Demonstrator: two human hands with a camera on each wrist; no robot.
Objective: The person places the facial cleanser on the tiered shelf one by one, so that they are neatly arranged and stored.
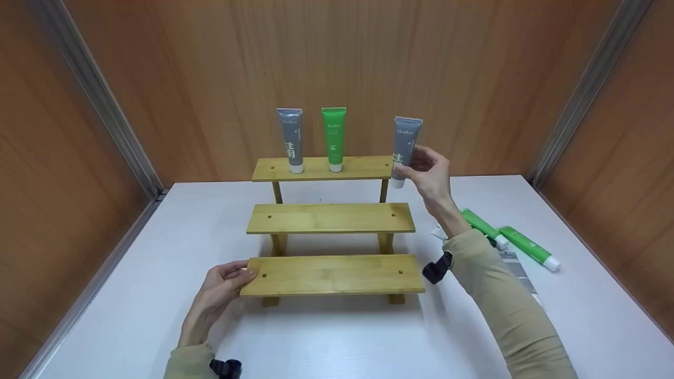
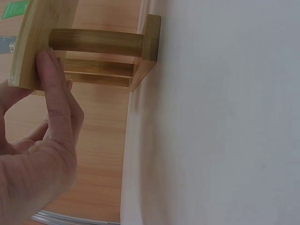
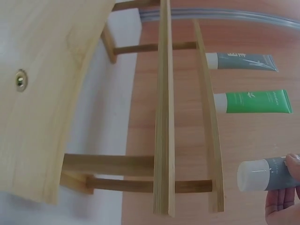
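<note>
Right hand grasps grey tube; left hand pinches bottom shelf; green tube stands left of right grip.

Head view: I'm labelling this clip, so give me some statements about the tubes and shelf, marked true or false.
1. The right grip holds a grey tube. True.
2. The left grip pinches the middle tier. False: it pinches the bottom tier.
3. A green tube stands on the top tier. True.
4. The standing grey tube is right of its green neighbour. False: it is left.
5. Green tubes lie on the table. True.
</note>
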